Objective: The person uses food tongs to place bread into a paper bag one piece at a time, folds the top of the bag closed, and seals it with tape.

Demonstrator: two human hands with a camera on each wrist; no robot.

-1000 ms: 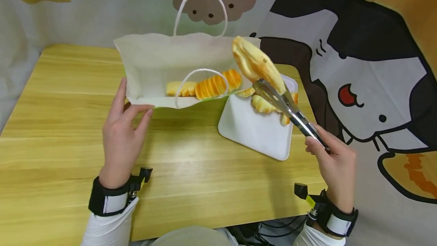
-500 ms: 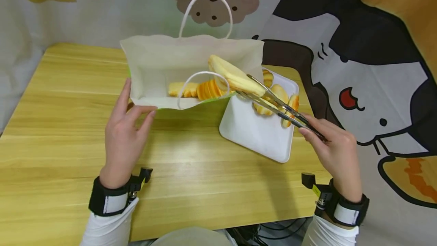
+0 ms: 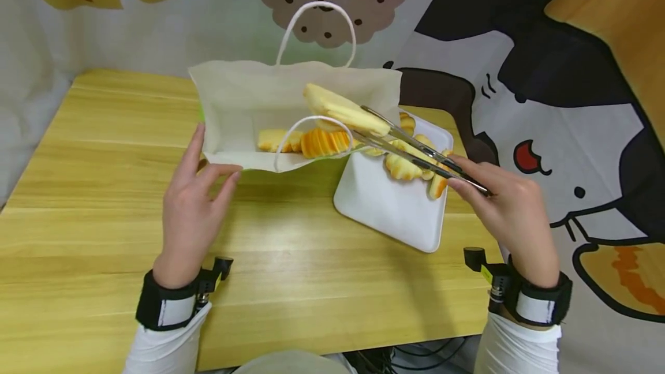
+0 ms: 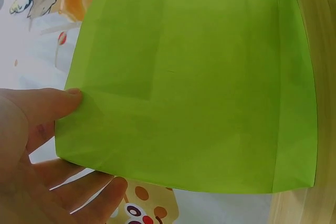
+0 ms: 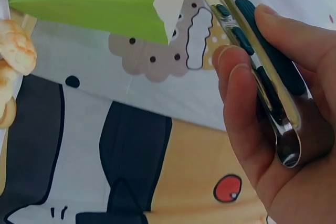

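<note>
My left hand (image 3: 192,206) holds the front left corner of a paper bag (image 3: 234,91), white inside and green outside. The left wrist view shows the thumb against the green side (image 4: 184,77). With thumb and fingers my right hand (image 3: 511,212) grips metal tongs (image 5: 273,77) that have dark grip inserts. Between the tongs' tips is a long pale bread roll (image 3: 337,109), tilted over the bag's mouth at its right side. Inside the bag lie a ridged orange bread (image 3: 324,143) and a paler yellow piece (image 3: 270,139), partly behind the front handle.
A white tray (image 3: 389,212) with several breads (image 3: 402,166) stands right of the bag, partly under the tongs. The bag's white rope handle (image 3: 318,4) stands up at the back. A printed cloth (image 3: 441,62) hangs behind the wooden table (image 3: 291,299).
The right hand has swung the tongs and bread roll leftward and down, from above the tray to over the bag's opening. The left hand stays at the bag's corner.
</note>
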